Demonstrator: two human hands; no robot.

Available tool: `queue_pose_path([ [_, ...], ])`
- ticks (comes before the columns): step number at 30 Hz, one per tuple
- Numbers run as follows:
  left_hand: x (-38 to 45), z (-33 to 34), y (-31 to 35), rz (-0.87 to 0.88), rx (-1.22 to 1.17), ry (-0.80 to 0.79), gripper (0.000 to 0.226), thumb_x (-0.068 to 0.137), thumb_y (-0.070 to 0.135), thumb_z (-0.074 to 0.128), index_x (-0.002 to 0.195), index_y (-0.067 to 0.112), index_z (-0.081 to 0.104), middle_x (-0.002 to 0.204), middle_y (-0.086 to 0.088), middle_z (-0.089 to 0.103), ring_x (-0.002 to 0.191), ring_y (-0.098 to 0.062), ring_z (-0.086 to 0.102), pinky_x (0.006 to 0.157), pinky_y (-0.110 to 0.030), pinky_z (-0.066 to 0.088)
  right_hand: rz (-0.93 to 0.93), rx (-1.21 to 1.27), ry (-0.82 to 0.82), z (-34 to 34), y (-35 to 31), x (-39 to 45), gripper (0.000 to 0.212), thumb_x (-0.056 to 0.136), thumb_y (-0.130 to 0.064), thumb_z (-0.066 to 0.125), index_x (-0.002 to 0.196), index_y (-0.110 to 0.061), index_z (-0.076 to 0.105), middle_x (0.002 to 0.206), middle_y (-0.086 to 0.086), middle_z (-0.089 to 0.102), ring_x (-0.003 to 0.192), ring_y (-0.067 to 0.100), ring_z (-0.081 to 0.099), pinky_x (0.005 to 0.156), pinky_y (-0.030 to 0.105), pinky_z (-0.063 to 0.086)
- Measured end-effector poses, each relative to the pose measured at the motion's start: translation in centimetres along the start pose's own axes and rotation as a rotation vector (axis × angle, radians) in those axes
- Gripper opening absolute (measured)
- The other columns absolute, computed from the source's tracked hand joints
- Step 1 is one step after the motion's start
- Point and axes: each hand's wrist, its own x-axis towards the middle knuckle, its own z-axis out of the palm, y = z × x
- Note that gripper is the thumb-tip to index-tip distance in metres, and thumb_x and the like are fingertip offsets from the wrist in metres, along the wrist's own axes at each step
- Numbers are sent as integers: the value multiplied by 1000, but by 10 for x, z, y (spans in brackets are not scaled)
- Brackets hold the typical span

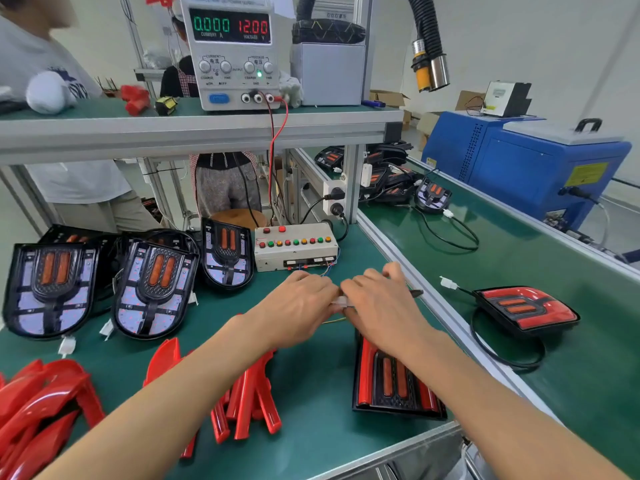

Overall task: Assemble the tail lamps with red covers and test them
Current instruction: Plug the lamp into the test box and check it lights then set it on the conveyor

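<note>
Green bench mat [311, 410] | both hands [301, 306] [381, 306] pinch white connector [341, 301] | pale walls

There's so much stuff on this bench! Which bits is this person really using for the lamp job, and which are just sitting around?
In use:
left hand and right hand, both on the white connector
covered tail lamp
button test box
power supply
red covers
uncovered lamps

Lying about:
blue machine
white cloth ball
small transformer
</note>
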Motion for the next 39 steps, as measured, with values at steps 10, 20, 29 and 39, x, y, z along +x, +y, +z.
queue_pose_path([
  [10,-6,5,-1,152,166,138,28,100,45,55,92,18,59,88,1,58,80,-21,59,77,-35,47,-160,-11,-21,11,11,-4,32,94,-46,62,77,-19,64,76,-2,61,80,23,59,77,42,40],
  [20,-8,1,-1,192,23,33,19,104,28,49,96,12,57,102,-6,58,96,-25,54,90,-37,48,-236,97,-221,1,17,4,38,101,-53,47,102,-23,71,109,-6,62,101,17,56,92,37,35],
  [29,-9,-3,2,203,-89,0,22,107,24,46,104,5,58,122,-11,56,110,-27,53,103,-35,42,-262,161,-355,-12,21,9,30,100,-46,55,78,-26,53,93,-6,61,90,20,59,93,37,34],
  [39,-24,2,-14,167,-117,-56,27,109,23,39,104,4,58,147,-16,46,133,-29,46,114,-32,31,-167,259,-429,-12,47,3,40,98,-51,57,73,-21,66,161,-28,23,101,24,57,96,31,32],
])
